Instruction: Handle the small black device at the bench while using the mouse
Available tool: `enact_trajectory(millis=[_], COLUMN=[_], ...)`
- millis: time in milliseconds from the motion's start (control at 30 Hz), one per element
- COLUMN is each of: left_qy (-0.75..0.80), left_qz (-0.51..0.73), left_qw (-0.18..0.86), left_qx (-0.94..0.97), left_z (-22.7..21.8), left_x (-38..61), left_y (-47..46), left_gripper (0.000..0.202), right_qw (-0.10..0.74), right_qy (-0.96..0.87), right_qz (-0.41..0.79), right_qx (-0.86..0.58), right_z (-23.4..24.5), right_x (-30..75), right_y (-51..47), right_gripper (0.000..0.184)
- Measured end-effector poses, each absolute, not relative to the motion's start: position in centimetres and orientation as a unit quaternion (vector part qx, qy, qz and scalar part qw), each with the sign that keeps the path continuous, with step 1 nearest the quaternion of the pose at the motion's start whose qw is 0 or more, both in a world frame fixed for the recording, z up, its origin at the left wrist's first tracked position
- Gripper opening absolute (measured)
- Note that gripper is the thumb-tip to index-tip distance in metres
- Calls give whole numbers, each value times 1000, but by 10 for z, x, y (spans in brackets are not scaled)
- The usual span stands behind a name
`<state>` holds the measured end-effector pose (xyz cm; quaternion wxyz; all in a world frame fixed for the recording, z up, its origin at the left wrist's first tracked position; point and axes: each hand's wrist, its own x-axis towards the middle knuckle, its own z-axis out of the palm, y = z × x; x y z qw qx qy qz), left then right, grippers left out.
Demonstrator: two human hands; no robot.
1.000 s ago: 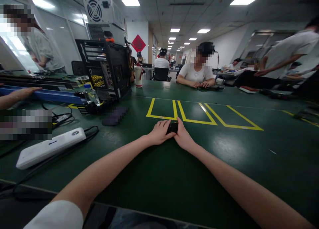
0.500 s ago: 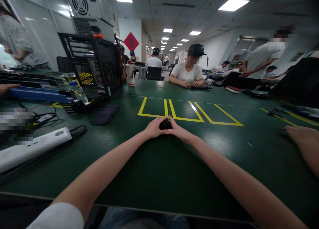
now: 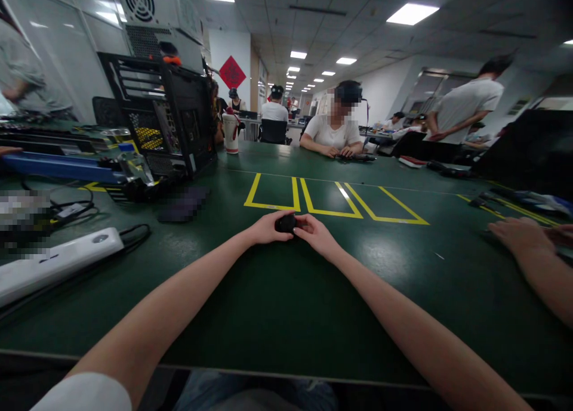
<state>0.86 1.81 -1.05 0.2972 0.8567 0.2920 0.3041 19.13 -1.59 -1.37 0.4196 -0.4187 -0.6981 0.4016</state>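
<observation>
My left hand is closed round a small black object, thumb below and fingers above. The object is dark and blocky with rounded edges, and its kind cannot be made out. From the other side, my right hand pinches the object's right edge with bent fingers and thumb. Both hands are low over the green table, just on the near side of the yellow tape outlines. Fingers hide part of the object.
On the left are a white power strip, a dark purple pixelated item and an open computer case. A paper cup stands behind. Another person's hand rests at the right; a person sits opposite.
My right hand has drawn slightly back from wrapping the black object to gripping its edge, so more of it shows. The other person's hand at the right has come further into view.
</observation>
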Motion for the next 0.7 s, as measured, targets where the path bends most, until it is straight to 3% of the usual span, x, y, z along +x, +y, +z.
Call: enact_trajectory(millis=[200, 367, 533, 700], left_qy=[285, 318, 311, 310], left_qz=[336, 352, 355, 355], left_qw=[287, 251, 233, 211], left_qx=[851, 844, 850, 856], left_z=[-11, -8, -5, -4], left_x=[10, 12, 13, 13], left_y=[17, 10, 5, -3], left_gripper=[64, 66, 63, 61], right_qw=[439, 448, 454, 484], right_qy=[-685, -666, -672, -653], right_qz=[424, 431, 454, 426], right_qx=[-398, -412, -369, -398], right_z=[-17, -15, -11, -10], right_x=[190, 190, 189, 188], right_y=[-17, -17, -23, -29], right_gripper=[40, 32, 37, 19])
